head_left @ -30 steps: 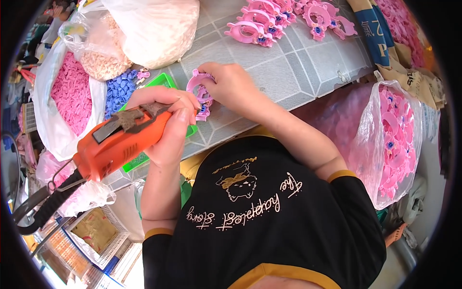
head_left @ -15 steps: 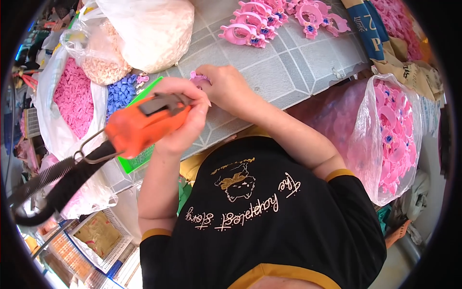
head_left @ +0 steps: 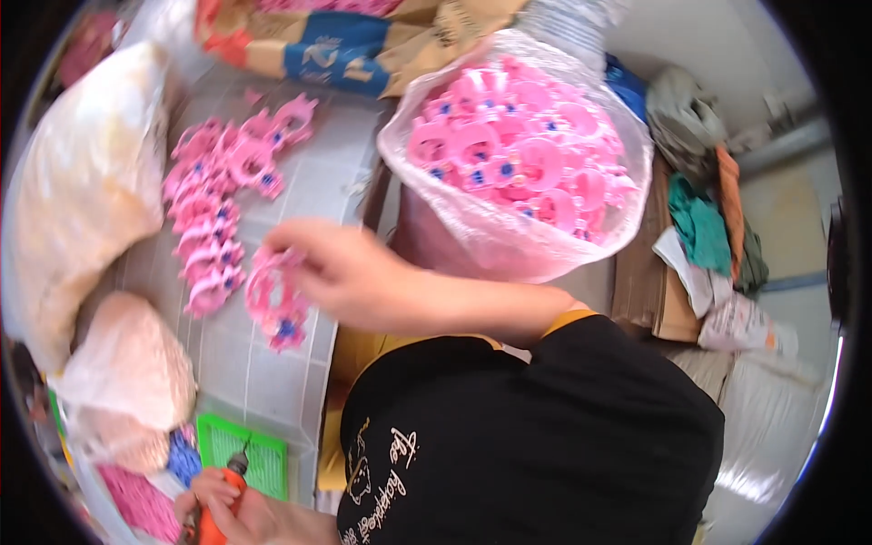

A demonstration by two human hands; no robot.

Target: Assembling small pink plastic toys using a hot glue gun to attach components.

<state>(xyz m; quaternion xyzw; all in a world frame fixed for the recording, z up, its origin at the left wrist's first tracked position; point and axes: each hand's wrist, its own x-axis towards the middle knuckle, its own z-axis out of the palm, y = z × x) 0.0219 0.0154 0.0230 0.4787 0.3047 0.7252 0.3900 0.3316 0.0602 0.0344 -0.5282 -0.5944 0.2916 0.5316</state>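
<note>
My right hand (head_left: 350,277) is closed around the edge of a pink plastic ring-shaped part (head_left: 283,331) with a blue piece on it, held over the near side of the table and blurred by motion. Beside it on the table, a row of similar pink ring parts (head_left: 202,238) lies overlapping, with several more at its far end. At the lower left, my left hand (head_left: 259,520) grips an orange electric screwdriver (head_left: 218,520); its dark bit points over a green tray (head_left: 277,442).
Right of the table stands a clear plastic bag (head_left: 445,227) filled with pink parts. Large whitish bags (head_left: 91,191) line the table's left, near small blue pieces (head_left: 184,456) and pink pieces (head_left: 136,500). A printed paper sack (head_left: 400,45) lies at the far edge.
The view has turned right toward the plastic bag. My hands, close together before, are now apart: the right with the pink part near the row, the left back by the green tray with the screwdriver.
</note>
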